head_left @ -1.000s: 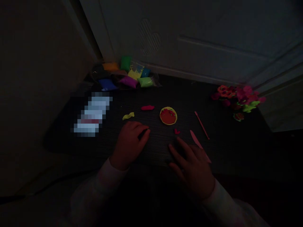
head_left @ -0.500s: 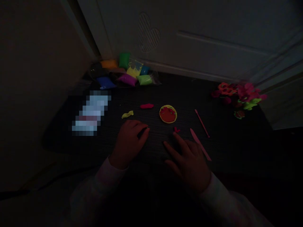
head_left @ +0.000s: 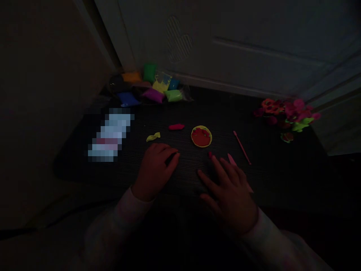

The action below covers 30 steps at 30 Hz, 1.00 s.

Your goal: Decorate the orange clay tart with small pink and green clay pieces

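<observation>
the right hand (head_left: 229, 195), fingers spread, lies over the near edge of the dark surface (head_left: 225, 113), a fingertip at the small red piece (head_left: 210, 154); whether they touch, i cannot tell; the hand partly covers the pink knife (head_left: 231, 159), with the thin pink tool (head_left: 241, 148) beyond, towards the right edge; the left hand (head_left: 155, 169) is curled near the same edge, thumb close to the index finger, any pinch impossible to tell; midway to the far edge sit the yellow-rimmed red disc (head_left: 201, 140), the red roll (head_left: 176, 127) and, further left, the yellow strip (head_left: 153, 137)
</observation>
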Motion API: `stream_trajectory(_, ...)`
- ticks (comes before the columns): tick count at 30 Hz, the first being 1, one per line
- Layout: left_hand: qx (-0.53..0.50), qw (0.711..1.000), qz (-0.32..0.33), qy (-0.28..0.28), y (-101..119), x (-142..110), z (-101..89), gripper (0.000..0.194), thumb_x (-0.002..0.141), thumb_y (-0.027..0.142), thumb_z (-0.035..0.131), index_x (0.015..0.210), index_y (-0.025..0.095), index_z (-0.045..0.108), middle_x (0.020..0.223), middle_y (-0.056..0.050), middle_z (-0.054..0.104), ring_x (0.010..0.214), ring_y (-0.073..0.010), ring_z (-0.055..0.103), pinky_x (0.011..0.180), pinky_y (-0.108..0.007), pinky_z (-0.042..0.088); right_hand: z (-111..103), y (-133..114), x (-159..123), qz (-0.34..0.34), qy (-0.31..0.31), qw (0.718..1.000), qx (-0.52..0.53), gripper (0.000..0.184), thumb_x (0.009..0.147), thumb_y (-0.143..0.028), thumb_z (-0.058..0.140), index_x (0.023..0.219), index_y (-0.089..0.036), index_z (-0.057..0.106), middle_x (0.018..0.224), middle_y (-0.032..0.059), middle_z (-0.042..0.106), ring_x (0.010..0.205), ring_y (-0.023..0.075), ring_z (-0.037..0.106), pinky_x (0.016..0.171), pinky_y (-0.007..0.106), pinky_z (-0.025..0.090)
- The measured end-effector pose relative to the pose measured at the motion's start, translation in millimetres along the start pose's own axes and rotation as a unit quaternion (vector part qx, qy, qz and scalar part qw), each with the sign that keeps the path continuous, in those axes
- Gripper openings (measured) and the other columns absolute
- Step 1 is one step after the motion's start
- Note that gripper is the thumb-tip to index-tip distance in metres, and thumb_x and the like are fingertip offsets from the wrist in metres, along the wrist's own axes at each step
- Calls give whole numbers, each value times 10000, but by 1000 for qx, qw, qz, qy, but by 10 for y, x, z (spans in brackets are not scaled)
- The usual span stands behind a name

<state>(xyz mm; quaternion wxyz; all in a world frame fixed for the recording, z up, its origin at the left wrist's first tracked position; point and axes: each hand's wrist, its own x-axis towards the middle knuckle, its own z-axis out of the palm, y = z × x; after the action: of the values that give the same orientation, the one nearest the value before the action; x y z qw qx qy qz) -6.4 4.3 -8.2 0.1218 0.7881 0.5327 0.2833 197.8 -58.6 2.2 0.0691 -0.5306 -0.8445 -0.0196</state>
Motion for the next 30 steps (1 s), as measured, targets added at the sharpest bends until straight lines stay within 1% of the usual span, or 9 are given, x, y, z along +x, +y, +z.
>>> stream_trajectory(2, 1, 1000, 2, 4, -4, -3, 3, 166, 806, 246, 491, 863, 158, 619, 833, -47, 590, 823, -178, 520, 768, -345, 430, -4, 11, -11, -11, 1, 1000, 2, 448, 766, -488, 474, 1185, -330, 481, 1357, 104, 335, 1210, 299, 289, 924, 478, 257)
stream_trajectory(6, -5, 1000, 9, 4, -7, 2, 5, 159, 803, 241, 496, 863, 158, 617, 821, -46, 588, 811, -177, 517, 757, -343, 428, -15, 21, -25, 9, 0, 1000, -8, 453, 759, -492, 479, 1174, -312, 498, 1354, 111, 338, 1209, 312, 289, 917, 483, 263)
stream_trajectory(10, -1, 1000, -3, -4, -3, 8, -4, 151, 803, 238, 495, 859, 169, 617, 824, -41, 592, 815, -177, 519, 761, -344, 429, -21, 5, -20, -18, 0, 1000, 3, 447, 753, -496, 486, 1166, -326, 503, 1343, 93, 363, 1199, 296, 308, 927, 472, 258)
stream_trajectory(14, -1, 1000, 5, 5, 0, 4, -17, 146, 802, 237, 496, 852, 169, 614, 830, -41, 590, 823, -177, 521, 769, -344, 433, -23, -5, -17, 5, 4, 1000, -3, 445, 766, -494, 466, 1164, -300, 512, 1350, 118, 342, 1207, 311, 295, 913, 481, 269)
stream_trajectory(17, 0, 1000, 2, -3, 7, 4, -19, 152, 802, 233, 494, 849, 161, 619, 817, -42, 592, 808, -176, 524, 762, -342, 434, -18, -12, -24, -20, -3, 1000, 15, 440, 761, -514, 462, 1162, -339, 501, 1340, 98, 363, 1197, 288, 317, 919, 474, 269)
stream_trajectory(21, 2, 1000, 3, 0, 8, 9, -14, 158, 802, 237, 495, 858, 159, 620, 822, -46, 591, 816, -178, 523, 764, -344, 435, -8, -9, -20, 11, 4, 1000, -6, 443, 769, -487, 468, 1168, -298, 509, 1340, 141, 348, 1203, 315, 301, 905, 481, 280)
stream_trajectory(25, 1, 1000, 0, -5, 0, 12, -13, 150, 805, 237, 491, 861, 168, 612, 831, -41, 590, 826, -177, 524, 774, -348, 436, -3, -20, -20, -24, -5, 1000, 12, 453, 755, -497, 485, 1175, -329, 491, 1339, 105, 364, 1193, 287, 322, 922, 473, 270)
stream_trajectory(29, 1, 1000, 6, 8, 0, 3, -13, 145, 803, 241, 493, 854, 172, 610, 829, -39, 586, 824, -176, 521, 770, -345, 435, -7, -25, -26, 11, 6, 1000, -6, 450, 759, -481, 486, 1170, -297, 506, 1350, 119, 341, 1199, 319, 302, 894, 485, 295)
stream_trajectory(30, 1, 1000, 6, 8, 1, -1, -12, 147, 803, 241, 493, 854, 168, 611, 826, -40, 585, 822, -176, 520, 766, -343, 434, -9, -27, -28, 6, 5, 1000, -3, 452, 757, -488, 485, 1168, -298, 507, 1345, 117, 351, 1196, 314, 310, 898, 484, 294)
